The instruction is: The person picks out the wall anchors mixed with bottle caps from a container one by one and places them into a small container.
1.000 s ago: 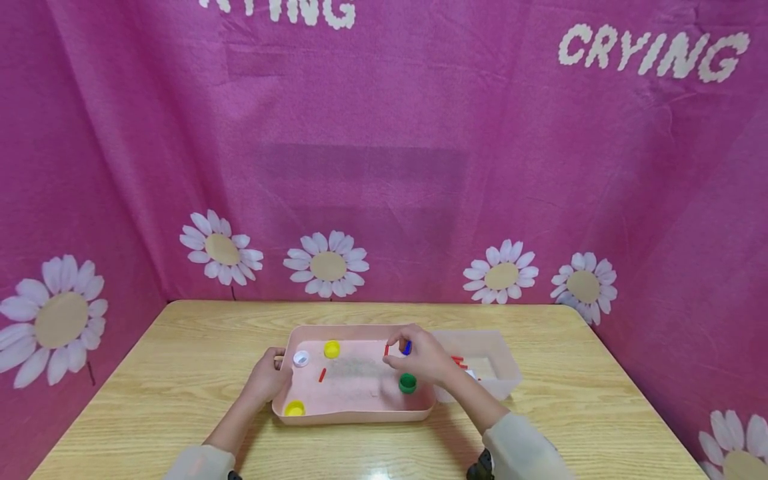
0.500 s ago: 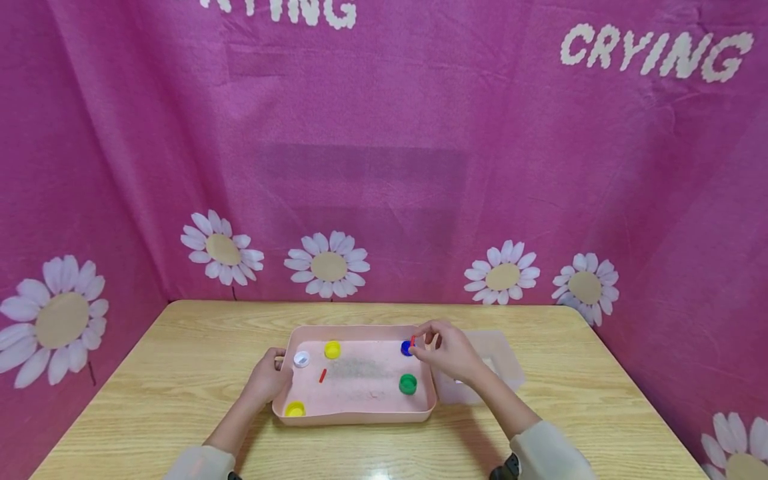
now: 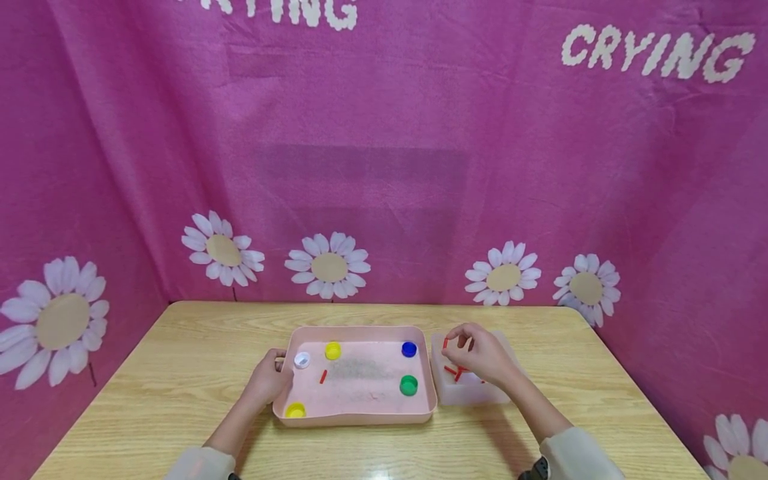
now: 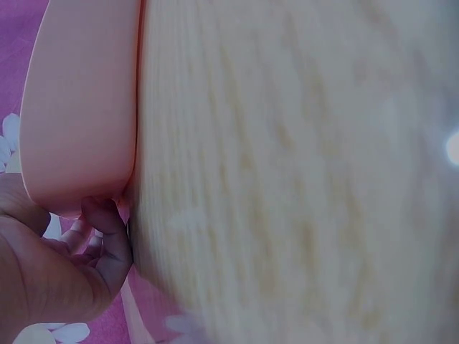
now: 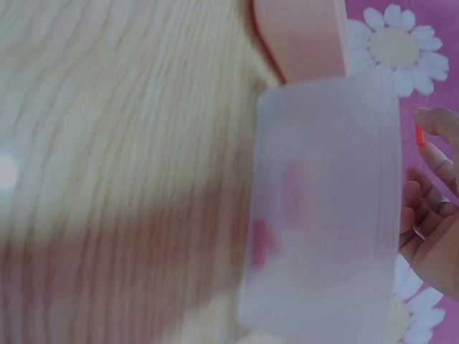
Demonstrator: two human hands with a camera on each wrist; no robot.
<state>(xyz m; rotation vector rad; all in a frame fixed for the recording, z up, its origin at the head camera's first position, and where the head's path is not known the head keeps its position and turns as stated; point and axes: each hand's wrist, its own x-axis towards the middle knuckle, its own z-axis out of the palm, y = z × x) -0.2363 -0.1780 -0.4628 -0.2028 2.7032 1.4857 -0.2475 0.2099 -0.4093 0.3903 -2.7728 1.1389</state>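
Observation:
My left hand [image 3: 268, 379] grips the left rim of a shallow pink tray [image 3: 360, 419], thumb over the edge. My right hand [image 3: 480, 353] pinches a short red stick [image 3: 445, 343] between thumb and index finger, above a translucent plastic box [image 3: 447, 397]; the stick also shows in the right wrist view [image 5: 420, 135]. Several more red sticks [image 3: 457, 372] lie in that box, partly hidden under the hand. Inside the tray are a blue cap [image 3: 409, 349], a green cap [image 3: 409, 385], a white cap [image 3: 302, 360], two yellow caps [image 3: 333, 351] and one red stick [image 3: 323, 377].
The tray and the box stand side by side on a wooden table [image 3: 210, 340]. A pink cloth [image 3: 384, 200] with printed daisies hangs behind the table and along both sides.
My right hand has moved rightward with the red stick, from over the tray's right side to over the translucent box. The left hand stays on the tray's rim.

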